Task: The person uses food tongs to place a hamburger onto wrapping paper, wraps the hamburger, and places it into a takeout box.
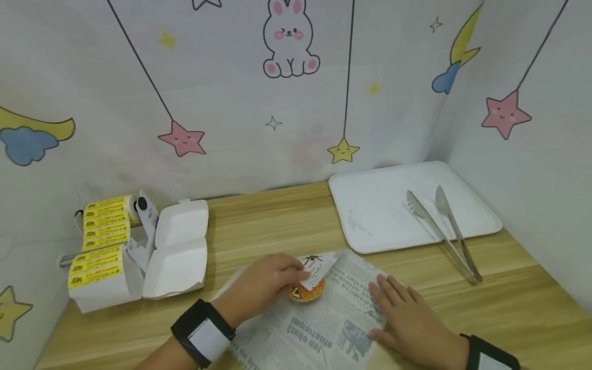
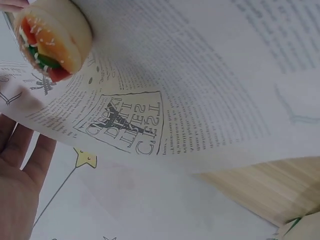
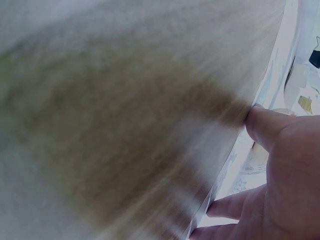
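Observation:
A small toy-like burger (image 1: pixel 307 292) with a seeded bun lies on newspaper-print wrapping paper (image 1: pixel 319 318), its upper corner folded down over the bun. My left hand (image 1: pixel 261 282) pinches that folded corner between thumb and fingers. In the left wrist view the burger (image 2: pixel 55 37) sits at upper left on the paper (image 2: pixel 200 90), and fingers (image 2: pixel 20 150) of the left hand show behind the paper's edge. My right hand (image 1: pixel 413 321) rests with spread fingers on the paper's right side. The right wrist view shows its thumb and fingertips touching the paper's edge.
At the back right stands a white tray (image 1: pixel 379 216), with metal tongs (image 1: pixel 450 234) lying across its front edge onto the wooden table (image 1: pixel 522 288). On the left are a dispenser with a roll of yellow labels (image 1: pixel 104 236) and an open white takeaway box (image 1: pixel 178 267).

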`<state>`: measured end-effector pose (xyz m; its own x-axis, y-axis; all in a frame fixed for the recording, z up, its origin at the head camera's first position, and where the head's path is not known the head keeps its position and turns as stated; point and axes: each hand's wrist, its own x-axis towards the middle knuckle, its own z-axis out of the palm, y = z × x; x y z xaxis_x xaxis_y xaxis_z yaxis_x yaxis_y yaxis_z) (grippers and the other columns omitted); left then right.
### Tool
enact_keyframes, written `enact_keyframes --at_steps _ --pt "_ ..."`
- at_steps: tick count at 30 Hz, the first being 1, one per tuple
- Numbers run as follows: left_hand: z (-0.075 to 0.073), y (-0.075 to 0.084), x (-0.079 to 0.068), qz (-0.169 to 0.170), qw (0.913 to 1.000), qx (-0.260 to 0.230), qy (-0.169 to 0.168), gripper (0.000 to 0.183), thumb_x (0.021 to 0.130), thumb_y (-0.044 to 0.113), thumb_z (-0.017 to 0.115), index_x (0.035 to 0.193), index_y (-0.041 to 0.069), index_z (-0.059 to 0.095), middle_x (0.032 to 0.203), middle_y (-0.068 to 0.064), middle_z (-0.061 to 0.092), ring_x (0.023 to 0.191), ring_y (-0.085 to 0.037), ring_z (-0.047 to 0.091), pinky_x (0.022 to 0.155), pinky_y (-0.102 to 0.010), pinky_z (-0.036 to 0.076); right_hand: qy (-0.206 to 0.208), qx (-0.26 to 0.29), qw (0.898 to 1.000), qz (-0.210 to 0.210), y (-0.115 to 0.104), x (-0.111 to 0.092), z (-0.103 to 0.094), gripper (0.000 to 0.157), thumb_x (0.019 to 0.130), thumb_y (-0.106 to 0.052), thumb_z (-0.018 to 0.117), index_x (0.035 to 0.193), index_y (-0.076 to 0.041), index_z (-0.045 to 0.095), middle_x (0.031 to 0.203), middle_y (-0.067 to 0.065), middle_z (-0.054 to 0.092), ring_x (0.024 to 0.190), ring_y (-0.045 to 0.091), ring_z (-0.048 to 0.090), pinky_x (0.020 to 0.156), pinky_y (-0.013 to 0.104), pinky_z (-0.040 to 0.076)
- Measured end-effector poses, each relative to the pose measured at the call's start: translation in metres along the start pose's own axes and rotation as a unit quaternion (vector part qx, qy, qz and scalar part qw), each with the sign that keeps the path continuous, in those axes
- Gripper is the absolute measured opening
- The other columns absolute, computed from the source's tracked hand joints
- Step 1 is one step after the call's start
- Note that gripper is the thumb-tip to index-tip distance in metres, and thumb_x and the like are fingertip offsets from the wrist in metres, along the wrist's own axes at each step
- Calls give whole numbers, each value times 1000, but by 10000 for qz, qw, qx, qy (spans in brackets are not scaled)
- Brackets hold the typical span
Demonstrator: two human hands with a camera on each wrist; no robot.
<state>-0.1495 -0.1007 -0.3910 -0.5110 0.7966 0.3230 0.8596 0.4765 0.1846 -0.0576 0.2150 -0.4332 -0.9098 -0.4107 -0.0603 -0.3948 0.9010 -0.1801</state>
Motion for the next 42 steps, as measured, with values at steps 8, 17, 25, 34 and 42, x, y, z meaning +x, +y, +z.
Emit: enact_keyframes --at_steps 8,17,25,34,42 --pt "10 1 -16 103 9997 94 -211 33 88 31 65 118 18 70 117 2 64 110 -13 57 94 -32 47 30 9 10000 -23 -3 -1 1 90 85 -69 44 143 0 42 148 25 36 135 45 30 102 64 30" --pt "16 4 -22 279 9994 127 -189 36 92 39 57 118 17 70 122 3 61 117 -14 54 99 -32 44 242 -94 9996 -92 -3 -1 2 88 85 -67 47 142 0 44 147 25 38 134 44 33 101 63 31" --pt "17 6 -21 229 9993 52 -293 35 93 38 56 119 18 69 122 3 61 118 -14 53 100 -33 43 453 -70 9988 -171 -11 1 -4 93 79 -65 57 142 2 43 149 26 34 135 44 31 104 60 30" --pt "13 6 -20 59 9993 -41 -370 33 95 35 56 119 16 69 125 3 62 120 -14 53 102 -34 42 349 -391 9723 -2278 -45 4 11 90 86 -73 34 149 -8 35 152 14 37 134 34 38 95 54 44" --pt "13 6 -21 93 9993 -79 -350 32 94 33 57 118 16 69 126 3 63 121 -13 52 104 -34 40 89 -625 9703 -2335 -48 5 17 79 91 -68 28 144 -12 45 148 9 44 132 32 42 92 53 45"
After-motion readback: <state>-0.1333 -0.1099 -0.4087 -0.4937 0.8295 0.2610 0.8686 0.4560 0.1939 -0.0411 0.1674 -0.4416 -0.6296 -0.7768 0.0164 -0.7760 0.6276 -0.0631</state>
